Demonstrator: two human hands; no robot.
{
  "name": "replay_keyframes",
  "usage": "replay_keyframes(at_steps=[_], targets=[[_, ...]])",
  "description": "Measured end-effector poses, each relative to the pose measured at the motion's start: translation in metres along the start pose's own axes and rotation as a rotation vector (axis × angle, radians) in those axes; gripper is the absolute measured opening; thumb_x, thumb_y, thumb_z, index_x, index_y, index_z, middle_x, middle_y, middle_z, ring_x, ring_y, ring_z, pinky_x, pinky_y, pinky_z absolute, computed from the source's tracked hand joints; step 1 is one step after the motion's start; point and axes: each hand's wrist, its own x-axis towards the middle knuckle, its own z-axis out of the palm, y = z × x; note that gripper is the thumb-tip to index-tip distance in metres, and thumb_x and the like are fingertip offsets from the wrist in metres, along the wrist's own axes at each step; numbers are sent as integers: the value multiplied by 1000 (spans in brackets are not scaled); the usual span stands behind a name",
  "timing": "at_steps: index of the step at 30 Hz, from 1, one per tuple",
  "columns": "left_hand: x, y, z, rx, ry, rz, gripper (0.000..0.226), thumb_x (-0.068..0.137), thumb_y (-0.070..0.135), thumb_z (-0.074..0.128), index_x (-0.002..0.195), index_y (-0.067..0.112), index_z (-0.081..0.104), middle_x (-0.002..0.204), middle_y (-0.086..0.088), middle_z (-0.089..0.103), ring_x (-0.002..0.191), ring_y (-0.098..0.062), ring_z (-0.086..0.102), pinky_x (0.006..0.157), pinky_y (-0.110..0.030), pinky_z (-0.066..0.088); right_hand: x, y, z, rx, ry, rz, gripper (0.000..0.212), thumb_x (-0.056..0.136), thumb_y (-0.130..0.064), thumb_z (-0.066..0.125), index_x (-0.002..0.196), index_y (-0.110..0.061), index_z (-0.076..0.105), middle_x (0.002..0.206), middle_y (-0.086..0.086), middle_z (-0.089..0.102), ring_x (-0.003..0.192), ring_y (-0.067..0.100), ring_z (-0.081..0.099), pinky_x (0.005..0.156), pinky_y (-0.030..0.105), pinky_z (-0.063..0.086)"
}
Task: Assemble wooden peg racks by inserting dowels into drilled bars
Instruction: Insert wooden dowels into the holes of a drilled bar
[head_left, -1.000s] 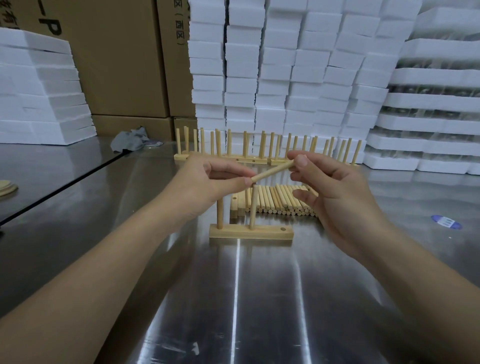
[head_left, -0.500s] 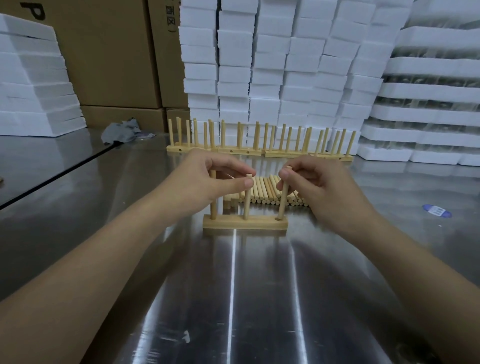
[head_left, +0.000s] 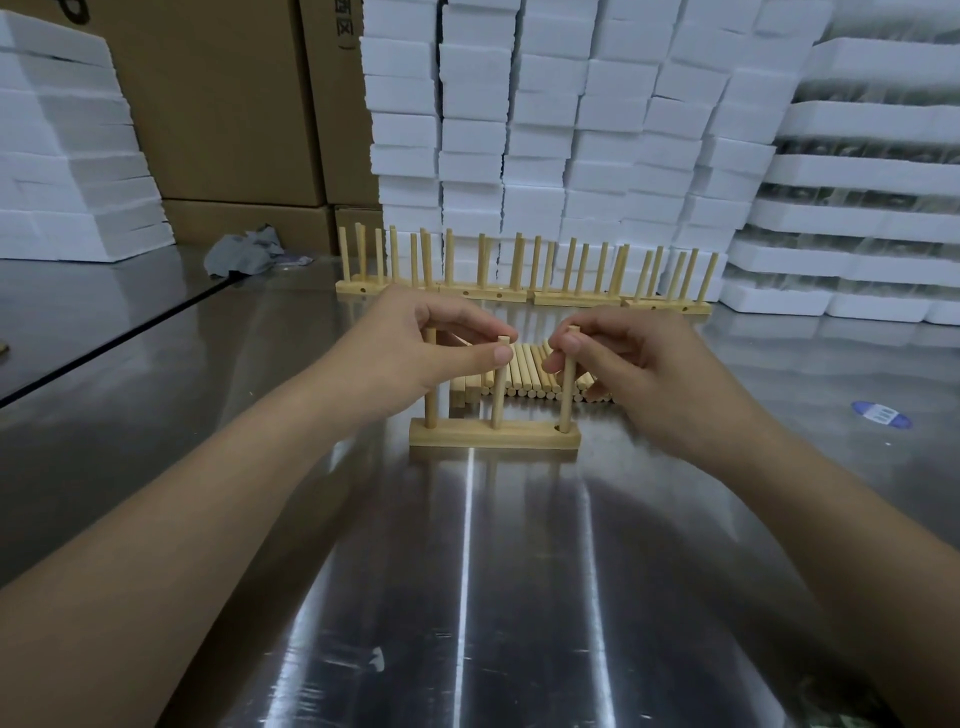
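Now, bare steel table (head_left: 467, 597) open between you and bar (head_left: 493, 441), room free on both sides. Bar well inside table edges; dark seam (head_left: 104, 348) far left. Your left hand (head_left: 431, 348): grip pinching middle dowel (head_left: 498, 395) near top. Your right hand (head_left: 639, 364): grip pinching end dowel (head_left: 567, 395), foot at last hole. Loose dowels (head_left: 519, 374) just behind bar; finished racks (head_left: 519, 293) beyond, foam blocks (head_left: 571, 130) at back. Second ago end dowel slanted between both hands; now upright at bar.

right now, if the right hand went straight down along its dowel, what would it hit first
The right hand would probably meet the drilled bar, at its right end where the right dowel enters the hole. The left hand pinches the middle dowel.
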Motion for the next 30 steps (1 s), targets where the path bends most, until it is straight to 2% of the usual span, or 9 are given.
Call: replay_keyframes(at_steps=[5,9,11,15,18,21,25,27,30], targets=[[0,0,0,14,-4,-16,17,89,32,84,106,32,84,98,12,81,91,-3,73,76,-12,53,-2,-1,-1,-12,-9,-29,16,108,-23,60,109,-21,75,97,-10,80,97,8,75,81,36,65],[-1,1,1,17,-1,-31,16,89,34,85,105,34,84,97,13,81,92,-3,73,82,-19,51,-3,-2,1,-24,-16,-56,16,107,-23,60,107,-22,76,98,-9,80,97,13,76,84,48,63],[-1,2,1,16,1,-32,15,89,34,85,104,34,84,97,13,81,93,-3,72,81,-16,51,-3,-2,2,-36,-25,-60,16,107,-24,60,107,-22,76,98,-8,80,96,15,76,86,51,61],[-1,4,1,13,-3,-42,15,89,33,85,104,33,84,96,13,81,91,-1,71,76,-10,50,-1,-3,-2,-20,-10,-27,10,102,-22,68,102,-18,77,94,-7,81,93,7,77,90,44,62],[-1,4,1,3,-3,-55,16,90,33,83,106,32,84,97,12,81,92,-3,72,77,-14,52,1,-2,-7,12,-11,2,7,98,-21,75,95,-14,77,89,-5,82,89,9,79,91,50,62],[-1,3,1,-17,-2,-42,19,89,31,84,108,30,84,98,11,81,92,-2,72,76,-14,54,0,-1,-6,23,-20,20,9,98,-23,75,94,-14,76,89,-4,82,90,10,79,92,51,62],[-2,1,-6,-14,-108,-89,37,81,31,90,117,34,80,101,11,81,95,-1,75,79,-11,55,-1,1,0,138,14,78,21,93,-40,79,106,-24,75,95,2,81,95,16,78,93,50,61],[-1,0,-12,-27,-183,-134,53,75,36,93,124,38,74,103,8,81,97,-6,77,82,-19,58,0,2,9,292,48,144,29,95,-47,74,113,-24,74,102,2,81,100,18,78,95,43,60],[0,-4,-21,-27,-240,-201,70,70,40,95,133,44,64,108,4,82,101,-12,78,91,-31,56,2,1,22,538,55,272,37,105,-48,58,107,-15,75,100,6,81,98,23,78,86,33,59]])
